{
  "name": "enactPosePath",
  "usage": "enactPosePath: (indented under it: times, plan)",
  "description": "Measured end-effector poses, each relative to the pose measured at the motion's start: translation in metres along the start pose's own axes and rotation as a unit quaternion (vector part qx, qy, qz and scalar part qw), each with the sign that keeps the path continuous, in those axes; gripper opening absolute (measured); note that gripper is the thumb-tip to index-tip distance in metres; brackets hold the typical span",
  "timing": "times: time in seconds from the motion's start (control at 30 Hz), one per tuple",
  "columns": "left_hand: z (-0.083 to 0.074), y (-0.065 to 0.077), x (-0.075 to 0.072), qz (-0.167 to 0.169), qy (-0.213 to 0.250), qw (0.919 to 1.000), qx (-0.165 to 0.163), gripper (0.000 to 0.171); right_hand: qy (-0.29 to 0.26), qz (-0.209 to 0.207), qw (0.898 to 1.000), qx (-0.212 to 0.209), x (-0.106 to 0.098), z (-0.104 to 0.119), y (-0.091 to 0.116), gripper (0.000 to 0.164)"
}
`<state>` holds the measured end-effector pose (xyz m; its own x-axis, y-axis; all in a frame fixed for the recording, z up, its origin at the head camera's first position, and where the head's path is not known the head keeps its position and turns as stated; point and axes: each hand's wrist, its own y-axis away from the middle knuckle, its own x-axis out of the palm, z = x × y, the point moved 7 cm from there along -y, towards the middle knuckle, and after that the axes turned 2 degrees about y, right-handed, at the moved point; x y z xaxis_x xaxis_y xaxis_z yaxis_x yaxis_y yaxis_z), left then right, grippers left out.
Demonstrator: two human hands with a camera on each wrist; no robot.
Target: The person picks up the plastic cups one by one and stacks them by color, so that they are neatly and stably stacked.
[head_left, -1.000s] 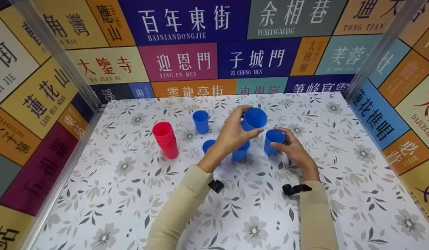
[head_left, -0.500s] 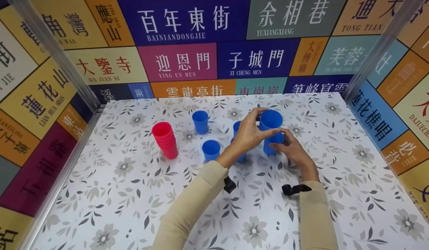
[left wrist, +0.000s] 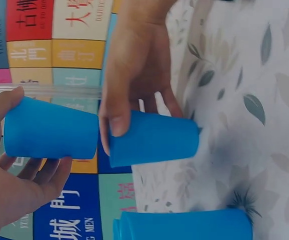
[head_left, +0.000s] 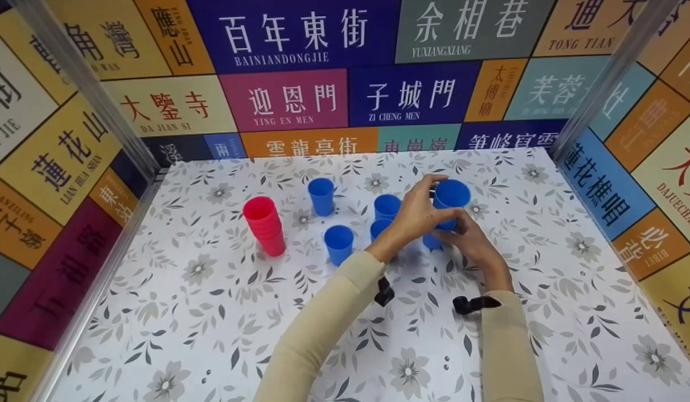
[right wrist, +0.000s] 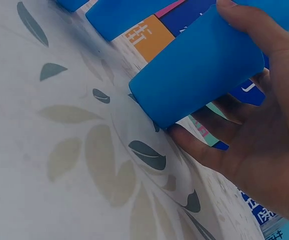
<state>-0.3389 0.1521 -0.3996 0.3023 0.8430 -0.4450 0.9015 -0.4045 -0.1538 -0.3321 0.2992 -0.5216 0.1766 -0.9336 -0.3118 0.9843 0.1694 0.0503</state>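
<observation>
My left hand (head_left: 415,215) holds a blue plastic cup (head_left: 452,193) by its side, thumb and fingers curled round it. Directly beneath, my right hand (head_left: 474,241) grips a second blue cup (right wrist: 197,70) near its rim. In the left wrist view the upper cup (left wrist: 49,131) has its narrow base right at the mouth of the lower cup (left wrist: 157,138), in line with it; they look barely apart or touching. The lower cup is upright, low over the table or standing on it. Seen from the head, the hands and upper cup hide most of it.
Two blue cups (head_left: 387,206) (head_left: 380,228) stand close left of my hands, partly behind my left wrist. Further left are a front blue cup (head_left: 338,244) and a back one (head_left: 321,196). A stack of red cups (head_left: 265,223) stands leftmost on the flower-patterned table (head_left: 200,312).
My left hand has carried its blue cup to the right, from over the middle cups to above the cup in my right hand. The right hand has stayed nearly still.
</observation>
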Motion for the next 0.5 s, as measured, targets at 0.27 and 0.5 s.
enactPosePath:
  times: [0.27, 0.5]
  plan:
    - [0.013, -0.002, 0.007, 0.0, 0.001, 0.9996, -0.027, 0.07, -0.008, -0.002, 1.0, -0.01, 0.0, 0.0, -0.001, 0.084]
    - [0.021, -0.001, 0.014, 0.0, -0.02, 0.9986, -0.05, 0.076, -0.023, 0.001, 1.0, -0.015, 0.001, 0.001, -0.001, 0.087]
